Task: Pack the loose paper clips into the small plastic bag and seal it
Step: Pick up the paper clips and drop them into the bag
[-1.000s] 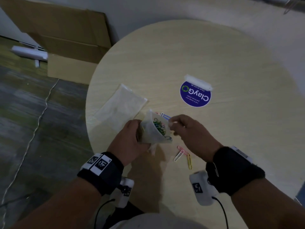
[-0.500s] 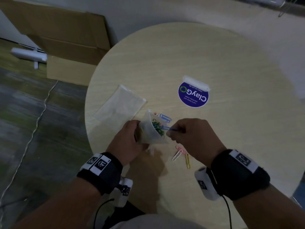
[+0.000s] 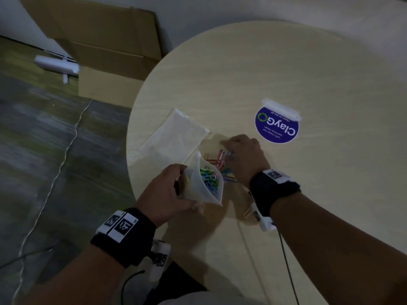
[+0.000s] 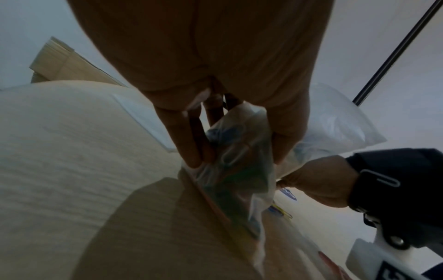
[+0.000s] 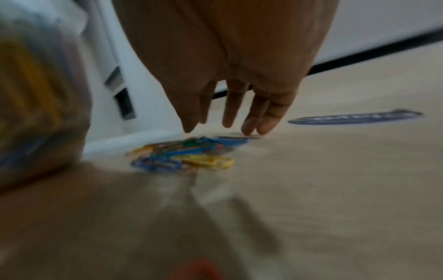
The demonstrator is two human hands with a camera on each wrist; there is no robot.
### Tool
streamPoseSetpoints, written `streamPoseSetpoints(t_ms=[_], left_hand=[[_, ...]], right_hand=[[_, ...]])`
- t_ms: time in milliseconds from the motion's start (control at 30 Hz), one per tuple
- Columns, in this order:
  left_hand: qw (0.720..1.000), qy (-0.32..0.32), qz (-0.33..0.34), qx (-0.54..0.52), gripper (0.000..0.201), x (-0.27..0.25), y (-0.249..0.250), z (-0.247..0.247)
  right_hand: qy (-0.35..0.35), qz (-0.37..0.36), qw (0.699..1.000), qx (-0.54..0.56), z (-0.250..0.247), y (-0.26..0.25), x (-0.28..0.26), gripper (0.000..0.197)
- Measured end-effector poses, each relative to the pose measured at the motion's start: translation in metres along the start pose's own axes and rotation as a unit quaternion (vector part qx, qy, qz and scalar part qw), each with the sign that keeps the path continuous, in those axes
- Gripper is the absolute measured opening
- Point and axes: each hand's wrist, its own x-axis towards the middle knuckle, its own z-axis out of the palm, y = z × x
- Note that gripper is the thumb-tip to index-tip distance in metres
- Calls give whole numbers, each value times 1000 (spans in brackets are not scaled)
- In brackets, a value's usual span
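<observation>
Sticker (image 3: 277, 125) reads "ClayGo" | plastic bag (image 3: 203, 186) holds coloured clips, gripped by left hand (image 3: 164, 194) | right hand (image 3: 244, 157) spread, fingers straight over loose clips (image 5: 184, 156)

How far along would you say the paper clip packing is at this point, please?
Partly done. The small plastic bag, held open by the left hand, already holds a bunch of coloured clips. In hand: the right hand reaches with straight fingers over the loose paper clips on the table, gripping none yet. Left: bagging that pile and sealing the bag, whose mouth is open.
</observation>
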Motion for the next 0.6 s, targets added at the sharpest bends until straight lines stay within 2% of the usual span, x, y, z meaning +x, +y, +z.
streamPoseSetpoints(t_ms=[100,233,333,433,533,600], left_hand=[[1000,-2,4,-2,72,0,1,-1],[1000,2,9,-6,70,1,1,0],[1000,-2,10,-2,69,3,2,0],[1000,0,16,1,69,5,4,1],[1000,4,18,6,66,7,8,3],[1000,8,22,17,64,8,10,4]], right_hand=[[-30,-91,992,-82,12,2,-1,34],[-5,-50,997,-63,5,17,-17,31],[-2,-51,995,-87,0,22,-31,48],[-43,-69,992,-93,5,24,-40,69],[-53,-79,987,-129,12,23,-41,48],[-42,-77,990,-108,13,20,-43,30]])
